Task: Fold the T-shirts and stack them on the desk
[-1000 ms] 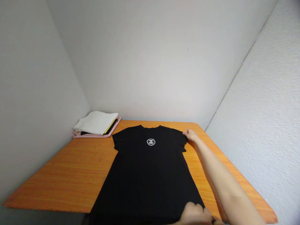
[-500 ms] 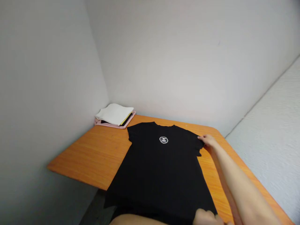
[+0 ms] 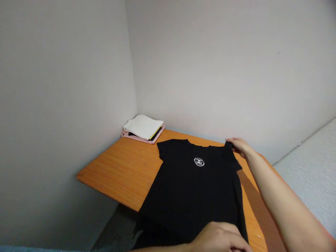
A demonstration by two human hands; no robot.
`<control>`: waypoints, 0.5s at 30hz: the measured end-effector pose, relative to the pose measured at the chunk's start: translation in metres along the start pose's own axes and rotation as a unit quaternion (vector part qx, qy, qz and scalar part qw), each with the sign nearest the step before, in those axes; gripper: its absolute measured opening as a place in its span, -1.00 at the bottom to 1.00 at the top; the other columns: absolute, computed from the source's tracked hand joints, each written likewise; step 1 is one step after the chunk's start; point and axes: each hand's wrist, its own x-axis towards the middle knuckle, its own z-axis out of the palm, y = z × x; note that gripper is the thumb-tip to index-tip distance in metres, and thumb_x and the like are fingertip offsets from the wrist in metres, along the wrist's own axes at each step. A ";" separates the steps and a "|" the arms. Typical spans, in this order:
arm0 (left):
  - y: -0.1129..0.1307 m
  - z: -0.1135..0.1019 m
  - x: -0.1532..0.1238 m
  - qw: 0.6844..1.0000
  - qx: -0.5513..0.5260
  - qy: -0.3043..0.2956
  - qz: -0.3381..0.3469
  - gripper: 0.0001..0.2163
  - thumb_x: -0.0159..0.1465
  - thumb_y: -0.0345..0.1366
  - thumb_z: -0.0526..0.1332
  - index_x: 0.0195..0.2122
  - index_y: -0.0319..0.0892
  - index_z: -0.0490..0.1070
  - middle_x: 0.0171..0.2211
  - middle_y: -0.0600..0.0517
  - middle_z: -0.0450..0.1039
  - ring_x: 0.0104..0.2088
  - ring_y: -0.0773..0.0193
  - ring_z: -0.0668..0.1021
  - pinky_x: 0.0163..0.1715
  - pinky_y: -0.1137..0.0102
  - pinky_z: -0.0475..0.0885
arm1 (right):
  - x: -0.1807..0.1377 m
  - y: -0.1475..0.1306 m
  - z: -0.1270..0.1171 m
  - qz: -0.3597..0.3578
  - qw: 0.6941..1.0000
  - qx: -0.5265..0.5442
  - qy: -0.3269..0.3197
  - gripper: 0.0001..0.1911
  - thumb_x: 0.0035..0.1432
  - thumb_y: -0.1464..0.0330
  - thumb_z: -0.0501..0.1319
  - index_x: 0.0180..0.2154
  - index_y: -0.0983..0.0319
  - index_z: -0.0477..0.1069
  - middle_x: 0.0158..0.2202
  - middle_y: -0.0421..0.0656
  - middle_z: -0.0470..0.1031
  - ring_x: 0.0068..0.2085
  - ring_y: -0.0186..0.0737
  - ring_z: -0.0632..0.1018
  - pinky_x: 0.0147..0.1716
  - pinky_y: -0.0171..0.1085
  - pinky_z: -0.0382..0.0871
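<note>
A black T-shirt (image 3: 191,189) with a round white logo on its chest lies spread over the wooden table (image 3: 118,164), its collar toward the back wall. My right hand (image 3: 239,145) pinches the shirt's right sleeve and holds it raised off the table. At the bottom of the view, my left hand (image 3: 217,236) is closed at the shirt's lower right edge, gripping the fabric near the hem; its fingertips are partly hidden. The lower left of the shirt hangs past the table's front edge.
In the back left corner of the table sits a stack of folded clothes, with a white garment (image 3: 144,126) on top and a pink garment (image 3: 160,136) at the bottom. Pale walls (image 3: 210,70) border the table behind and at the left.
My right hand has lifted the right sleeve up and inward, toward the collar. My left hand has come further into view. The camera has turned a little left.
</note>
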 end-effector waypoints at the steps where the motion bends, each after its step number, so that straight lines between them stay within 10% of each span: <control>1: 0.014 -0.012 -0.010 0.999 -0.026 0.034 -0.018 -0.66 0.23 -0.01 0.22 -0.22 -0.16 0.63 -0.42 0.03 0.37 -0.55 0.42 0.37 -0.50 0.53 0.34 | 0.000 -0.020 0.013 -0.007 1.000 0.008 -0.007 -0.80 0.19 0.32 0.23 -0.43 0.24 0.29 -0.63 -0.27 0.28 -0.66 -0.43 0.30 -0.67 -0.43 0.21; 7: 0.063 -0.079 -0.087 0.975 -0.022 0.196 -0.106 -0.80 0.16 -0.24 0.27 -0.29 -0.23 0.59 -0.33 -0.01 0.36 -0.54 0.46 0.43 -0.53 0.55 0.34 | -0.009 -0.121 0.128 -0.036 0.996 0.018 -0.076 -0.87 0.30 0.36 0.20 -0.31 0.27 0.34 -0.58 -0.30 0.29 -0.62 -0.47 0.34 -0.62 -0.48 0.28; 15: -0.020 -0.100 -0.163 0.912 -0.024 0.338 -0.233 -0.84 0.23 -0.23 0.19 -0.24 -0.19 0.38 -0.60 0.22 0.13 -0.61 0.46 0.34 -0.55 0.56 0.31 | -0.046 -0.125 0.273 0.003 0.984 -0.063 -0.165 -0.77 0.32 0.27 0.21 -0.16 0.33 0.41 -0.30 -0.18 0.45 -0.39 -0.36 0.49 -0.42 -0.34 0.47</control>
